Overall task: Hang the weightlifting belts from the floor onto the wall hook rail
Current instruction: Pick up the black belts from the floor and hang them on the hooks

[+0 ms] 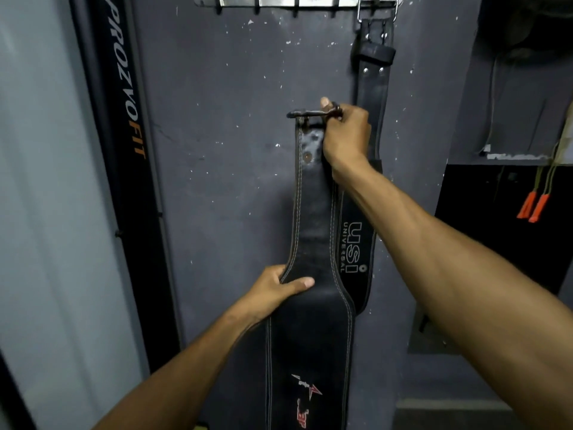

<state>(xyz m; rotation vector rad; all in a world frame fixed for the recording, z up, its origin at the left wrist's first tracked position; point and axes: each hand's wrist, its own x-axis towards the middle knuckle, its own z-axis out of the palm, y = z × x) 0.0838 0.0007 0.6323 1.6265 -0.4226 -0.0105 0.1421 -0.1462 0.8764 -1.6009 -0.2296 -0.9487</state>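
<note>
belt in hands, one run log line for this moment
right hand: holds buckle | left hand: grips belt mid-strap | hook rail: above, not reached | second belt: hung

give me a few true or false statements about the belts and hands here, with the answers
1. One belt already hangs by its buckle from the hook rail. True.
2. The right hand holds the buckle end of a second belt. True.
3. The second belt is already hooked on the rail. False: its buckle is well below the rail, in the hand.
4. The left hand is empty. False: it grips the second belt's edge lower down.
5. The hanging belt is on the rail's left end. False: it hangs near the right end.
</note>
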